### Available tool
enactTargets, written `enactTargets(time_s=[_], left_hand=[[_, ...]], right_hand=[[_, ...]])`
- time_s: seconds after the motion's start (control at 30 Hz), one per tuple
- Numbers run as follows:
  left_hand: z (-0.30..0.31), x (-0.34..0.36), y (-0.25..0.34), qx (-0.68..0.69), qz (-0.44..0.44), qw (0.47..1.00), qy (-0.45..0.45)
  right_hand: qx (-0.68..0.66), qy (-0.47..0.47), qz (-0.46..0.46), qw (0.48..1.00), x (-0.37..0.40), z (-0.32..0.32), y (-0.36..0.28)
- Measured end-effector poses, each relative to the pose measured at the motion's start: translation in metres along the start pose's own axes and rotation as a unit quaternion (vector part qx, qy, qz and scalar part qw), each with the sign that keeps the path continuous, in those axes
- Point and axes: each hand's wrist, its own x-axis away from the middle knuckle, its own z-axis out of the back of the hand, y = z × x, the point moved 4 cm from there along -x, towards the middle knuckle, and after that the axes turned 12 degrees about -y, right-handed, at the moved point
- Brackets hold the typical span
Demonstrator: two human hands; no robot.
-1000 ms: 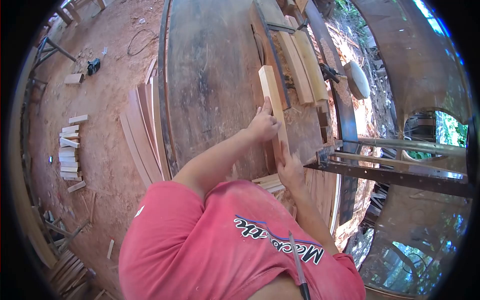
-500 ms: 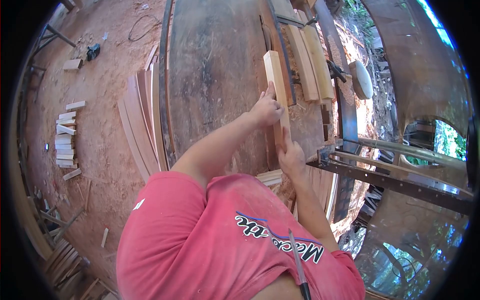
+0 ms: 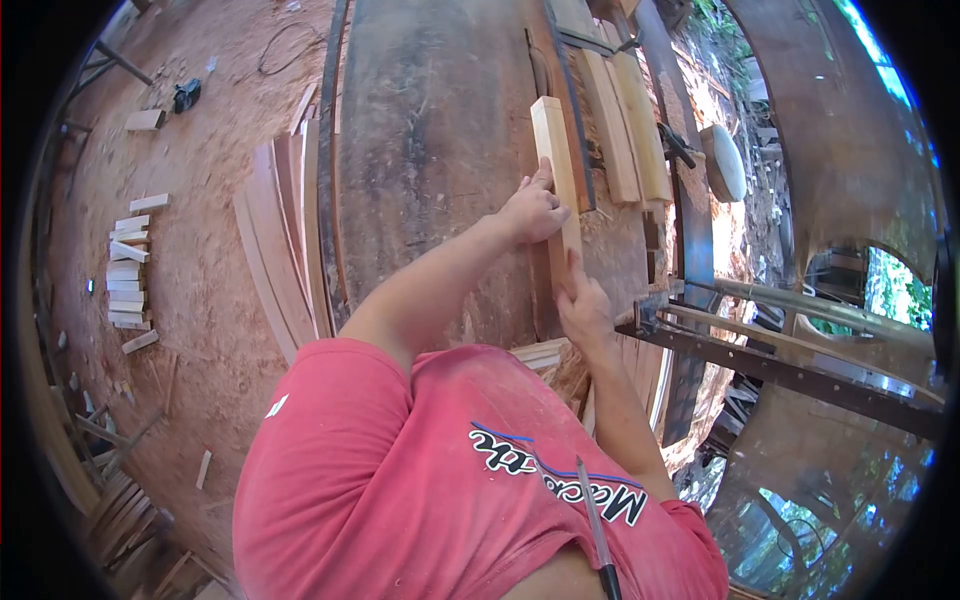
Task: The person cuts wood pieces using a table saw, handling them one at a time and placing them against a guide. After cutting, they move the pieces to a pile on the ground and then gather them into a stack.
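Observation:
A pale squared wooden bar [image 3: 556, 150] lies lengthwise over the dusty workbench top [image 3: 430, 130], beside a dark straight strip [image 3: 572, 110]. My left hand [image 3: 535, 208] is closed on the bar's left side around its middle, one finger stretched along it. Closer to my body, my right hand [image 3: 586, 308] grips the near end, with a finger pointing forward on the wood. Parts of both hands' fingers are hidden by the bar.
Planks [image 3: 605, 125] lie right of the strip, near a rounded pale object [image 3: 725, 165]. A dark metal bar [image 3: 790, 370] extends rightward. Long boards [image 3: 275, 250] lean at the bench's left. Several small wood blocks [image 3: 127, 290] lie on the dirt floor. A pen [image 3: 600, 535] hangs at my shirt.
The view has shifted slightly, with floor and bench items displaced a little. Both hands stay on the bar, in nearly the same place.

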Motion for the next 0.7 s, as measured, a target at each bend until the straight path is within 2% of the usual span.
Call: enactTargets(time_s=[0.1,0.17,0.2,0.27,0.3,0.37,0.47,0.5,0.57,0.7], left_hand=[[0.013,0.004,0.001,0.017,-0.009,1.0,-0.012],[0.016,-0.003,-0.002,0.053,-0.039,0.998,0.001],[0.02,-0.003,0.001,0.056,-0.038,0.998,0.003],[0.038,0.0,0.019,0.024,-0.064,0.998,0.009],[0.042,-0.001,0.023,0.027,-0.063,0.998,0.012],[0.051,-0.005,0.029,0.07,-0.084,0.993,0.05],[0.06,-0.013,0.035,0.098,-0.081,0.99,0.062],[0.063,-0.016,0.036,0.117,-0.08,0.988,0.064],[0.065,-0.025,0.036,0.125,-0.081,0.986,0.077],[0.074,-0.035,0.04,0.155,-0.094,0.978,0.101]], right_hand=[[-0.01,-0.014,-0.028,0.999,0.004,0.024,-0.006],[-0.02,0.093,0.031,0.995,0.011,0.059,-0.018],[-0.018,0.09,0.032,0.995,0.012,0.075,-0.026],[-0.006,0.128,-0.015,0.992,0.011,0.113,-0.042],[-0.003,0.125,-0.013,0.992,0.008,0.126,-0.048],[-0.026,0.201,-0.005,0.979,0.0,0.154,-0.057],[-0.048,0.211,-0.045,0.975,-0.018,0.183,-0.075],[-0.045,0.207,-0.043,0.976,-0.027,0.19,-0.077],[-0.003,0.262,0.025,0.965,-0.043,0.209,-0.082],[0.03,0.283,0.044,0.958,-0.078,0.242,-0.097]])
